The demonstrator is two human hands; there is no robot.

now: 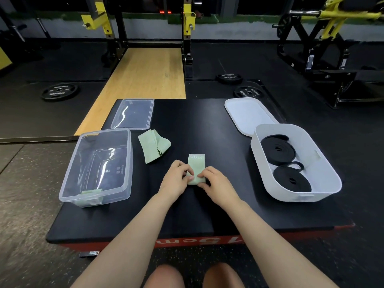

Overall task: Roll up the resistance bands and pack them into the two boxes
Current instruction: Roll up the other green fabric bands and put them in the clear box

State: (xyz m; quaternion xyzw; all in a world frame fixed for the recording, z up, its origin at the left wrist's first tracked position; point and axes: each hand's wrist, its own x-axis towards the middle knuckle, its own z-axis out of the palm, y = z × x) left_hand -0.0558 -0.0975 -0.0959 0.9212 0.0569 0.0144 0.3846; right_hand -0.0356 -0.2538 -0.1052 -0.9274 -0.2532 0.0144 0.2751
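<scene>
Both hands, the left hand [178,176] and the right hand [214,180], pinched the near end of a pale green band [196,165] lying flat at the middle of the black bench [207,125]. A second green band [154,148] lay crumpled near the clear box [97,169], which held a rolled green band [92,196]. The white box [296,163] on the right held two coiled black bands [278,151].

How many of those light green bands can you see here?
3. One green band is being rolled between the left hand and right hand; one lies loose beside the clear box; one sits rolled inside it. None seems hidden.
</scene>
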